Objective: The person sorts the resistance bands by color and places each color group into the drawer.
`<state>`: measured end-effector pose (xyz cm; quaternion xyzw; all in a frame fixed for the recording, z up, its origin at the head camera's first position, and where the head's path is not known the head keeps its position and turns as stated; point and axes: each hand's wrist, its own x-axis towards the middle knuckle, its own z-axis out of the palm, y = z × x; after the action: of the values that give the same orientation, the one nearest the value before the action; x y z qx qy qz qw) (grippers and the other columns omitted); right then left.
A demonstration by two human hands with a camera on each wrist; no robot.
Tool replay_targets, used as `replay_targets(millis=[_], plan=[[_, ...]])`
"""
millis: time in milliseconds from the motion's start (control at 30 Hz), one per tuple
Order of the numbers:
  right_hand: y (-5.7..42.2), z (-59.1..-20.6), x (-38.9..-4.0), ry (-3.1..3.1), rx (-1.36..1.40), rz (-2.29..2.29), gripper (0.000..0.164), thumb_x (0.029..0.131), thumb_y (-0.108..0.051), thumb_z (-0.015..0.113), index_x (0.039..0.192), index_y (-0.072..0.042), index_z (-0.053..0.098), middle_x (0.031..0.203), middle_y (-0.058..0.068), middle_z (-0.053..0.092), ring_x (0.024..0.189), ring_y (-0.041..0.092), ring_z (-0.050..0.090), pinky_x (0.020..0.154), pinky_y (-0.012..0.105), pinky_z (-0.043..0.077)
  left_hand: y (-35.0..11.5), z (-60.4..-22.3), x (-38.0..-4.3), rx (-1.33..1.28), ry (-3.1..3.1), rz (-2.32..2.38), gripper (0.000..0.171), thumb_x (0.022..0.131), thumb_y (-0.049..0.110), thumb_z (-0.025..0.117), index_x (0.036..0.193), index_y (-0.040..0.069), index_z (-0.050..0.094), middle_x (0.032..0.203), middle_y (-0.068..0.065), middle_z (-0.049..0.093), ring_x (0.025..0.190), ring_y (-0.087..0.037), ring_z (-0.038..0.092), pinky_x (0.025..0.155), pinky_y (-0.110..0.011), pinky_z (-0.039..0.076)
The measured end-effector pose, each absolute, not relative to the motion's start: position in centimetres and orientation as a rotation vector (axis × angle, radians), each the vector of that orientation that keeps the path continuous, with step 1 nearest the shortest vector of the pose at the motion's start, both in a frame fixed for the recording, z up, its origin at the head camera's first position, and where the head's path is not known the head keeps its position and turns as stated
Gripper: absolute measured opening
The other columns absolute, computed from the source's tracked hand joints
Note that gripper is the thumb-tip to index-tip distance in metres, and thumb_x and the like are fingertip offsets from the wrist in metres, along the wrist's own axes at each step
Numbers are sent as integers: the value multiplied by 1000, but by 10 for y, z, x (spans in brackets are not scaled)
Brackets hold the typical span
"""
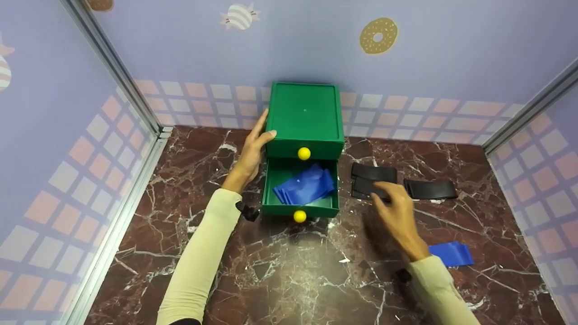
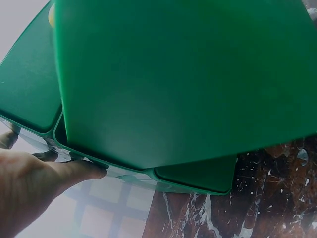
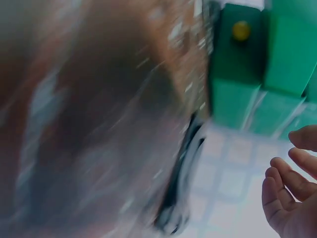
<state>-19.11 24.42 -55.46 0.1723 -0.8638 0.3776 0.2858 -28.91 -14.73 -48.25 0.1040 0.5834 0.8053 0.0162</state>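
A green two-drawer cabinet (image 1: 305,113) stands against the back wall. Its lower drawer (image 1: 277,210) is pulled out and holds several flat, folded blue pieces (image 1: 302,187); the upper drawer is closed. My left hand (image 1: 250,155) rests against the cabinet's left side, thumb at the front corner, fingers straight. In the left wrist view the thumb (image 2: 81,171) lies along the cabinet's edge. My right hand (image 1: 397,212) hovers over the table with relaxed fingers and nothing in them. Beside it lie folded black pieces (image 1: 374,173), and another black piece (image 1: 431,189) to the right.
Another folded blue piece (image 1: 451,253) lies by my right wrist, partly covered by the sleeve. Patterned walls (image 1: 194,104) enclose the dark marbled tabletop (image 1: 289,280) at the back and both sides. Yellow ball knobs (image 1: 300,216) stick out from the drawer fronts.
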Motion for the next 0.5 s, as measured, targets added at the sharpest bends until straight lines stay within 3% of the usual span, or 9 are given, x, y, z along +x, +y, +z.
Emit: replay_targets(millis=[167, 333, 400, 500], plan=[[276, -568, -179, -2334, 349, 1013, 29, 87, 13, 83, 115, 8, 79, 112, 23, 79, 97, 44, 71, 93, 18, 48, -147, -481, -288, 330, 1820, 2507, 78, 109, 18, 59, 178, 23, 23, 184, -6, 17, 153, -30, 45, 123, -45, 43], [298, -573, -163, -2405, 189, 1053, 29, 90, 8, 83, 118, 3, 81, 111, 20, 80, 89, 42, 72, 82, 20, 50, -147, -482, -289, 323, 1816, 2513, 78, 109, 18, 60, 178, 26, 25, 184, -6, 17, 155, -29, 43, 124, -45, 41], [306, -572, -156, -2428, 122, 1078, 28, 91, 6, 84, 119, 2, 82, 110, 20, 80, 87, 35, 73, 80, 18, 50, -147, -482, -289, 325, 1820, 2507, 78, 109, 18, 60, 178, 26, 25, 184, -5, 17, 155, -29, 42, 125, -46, 41], [318, -571, -149, -2442, 24, 1132, 26, 93, 3, 84, 119, -1, 84, 108, 21, 81, 84, 15, 74, 76, 11, 50, -148, -483, -289, 333, 1833, 2499, 78, 109, 20, 60, 178, 27, 25, 184, -5, 17, 158, -28, 39, 127, -46, 38]])
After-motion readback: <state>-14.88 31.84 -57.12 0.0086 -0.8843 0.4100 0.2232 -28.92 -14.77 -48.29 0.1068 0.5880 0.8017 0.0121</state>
